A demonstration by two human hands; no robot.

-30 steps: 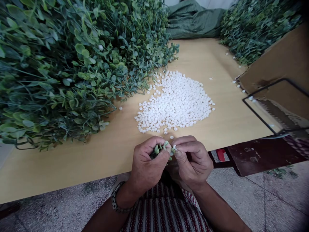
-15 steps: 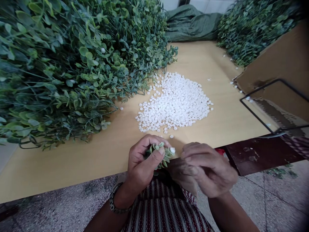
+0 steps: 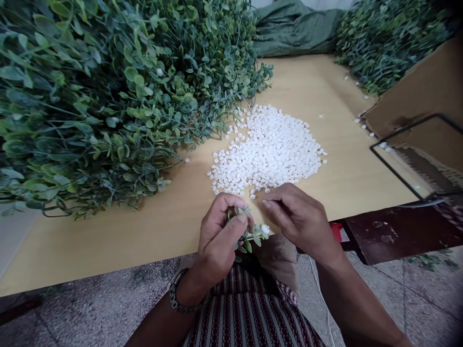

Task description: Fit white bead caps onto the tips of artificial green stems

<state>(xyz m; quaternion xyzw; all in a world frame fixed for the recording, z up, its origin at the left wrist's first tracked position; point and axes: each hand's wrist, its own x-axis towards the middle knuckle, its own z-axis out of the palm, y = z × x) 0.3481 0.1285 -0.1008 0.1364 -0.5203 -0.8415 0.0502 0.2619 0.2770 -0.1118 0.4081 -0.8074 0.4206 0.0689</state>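
My left hand (image 3: pixel 221 236) is closed around a sprig of artificial green leaves (image 3: pixel 249 238), its thumb pressed against the forefinger. A small white flower-like piece (image 3: pixel 265 229) sits at the sprig's right tip. Just right of that tip, my right hand (image 3: pixel 298 214) hovers at the front of the pile, thumb and forefinger drawn together; whether anything is between them I cannot make out. Beyond both hands a heap of small white round pieces (image 3: pixel 269 149) is spread on the tan tabletop (image 3: pixel 173 219).
Bushy artificial greenery (image 3: pixel 126 96) fills the left of the table, with more greenery (image 3: pixel 390 43) at the back right. A green cloth sack (image 3: pixel 296 29) lies at the far edge. On the right stand a cardboard piece (image 3: pixel 419 86) and a black wire frame (image 3: pixel 396 168).
My right hand has moved away from the sprig's white tip, up and forward to the near edge of the white heap. The left hand keeps hold of the sprig. The view has shifted slightly.
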